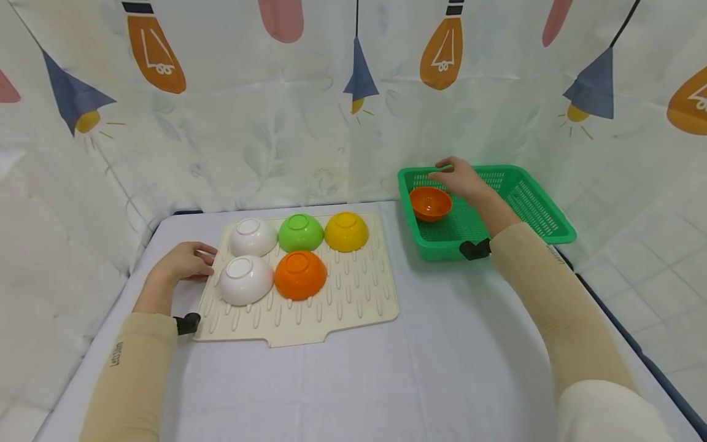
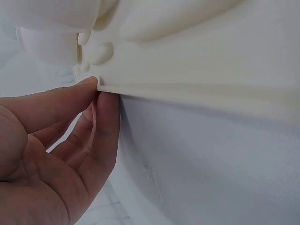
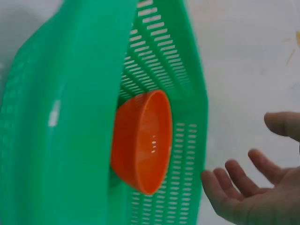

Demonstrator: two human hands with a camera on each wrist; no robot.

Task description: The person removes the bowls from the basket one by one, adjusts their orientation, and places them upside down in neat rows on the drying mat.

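Note:
At the left edge of a cream draining board, my left hand pinches the rim. In the left wrist view the thumb lies on top of that rim and a finger sits underneath. Several bowls rest upside down on the board: two white bowls, the nearer one beside my left hand, a green bowl, a yellow bowl and a larger orange bowl. Over the green basket hovers my right hand, fingers spread and holding nothing. Inside the basket, a small orange bowl stands upright.
A white cloth covers the table. Behind it hangs a pale curtain printed with lamps and bulbs, close to the basket's back rim. The basket stands at the table's back right corner, near the dark table edge.

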